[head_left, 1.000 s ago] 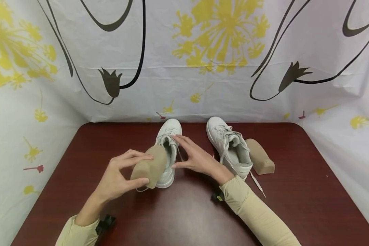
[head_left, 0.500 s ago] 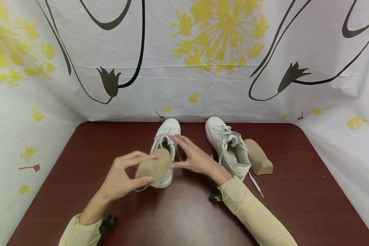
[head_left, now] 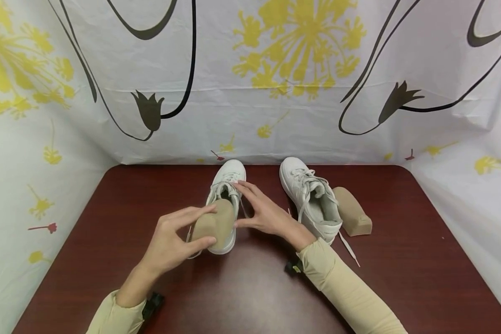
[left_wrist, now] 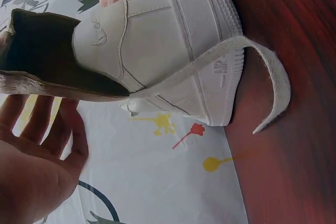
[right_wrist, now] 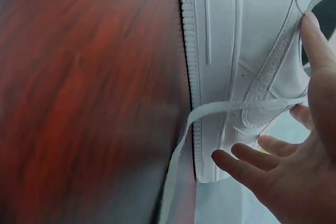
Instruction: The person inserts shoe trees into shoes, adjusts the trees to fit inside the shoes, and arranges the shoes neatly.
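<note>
My left hand pinches a beige moulded shoe insert between thumb and fingers. It tilts over the heel opening of the left white sneaker, covering much of that opening. In the left wrist view the insert's dark hollow side shows just above the sneaker's heel. Along the same sneaker's right side lies my right hand, fingers spread and fairly straight. Its thumb touches the collar edge in the right wrist view, where a loose lace hangs down the sneaker's side.
A second white sneaker, laces loose, stands to the right with its opening uncovered. Against its right side lies another beige insert. Both sneakers are near the back edge of the dark red wooden table, before a patterned white cloth.
My left hand has carried the insert rightward, from beside the sneaker to over its heel opening. The right hand has stayed at the sneaker's side.
</note>
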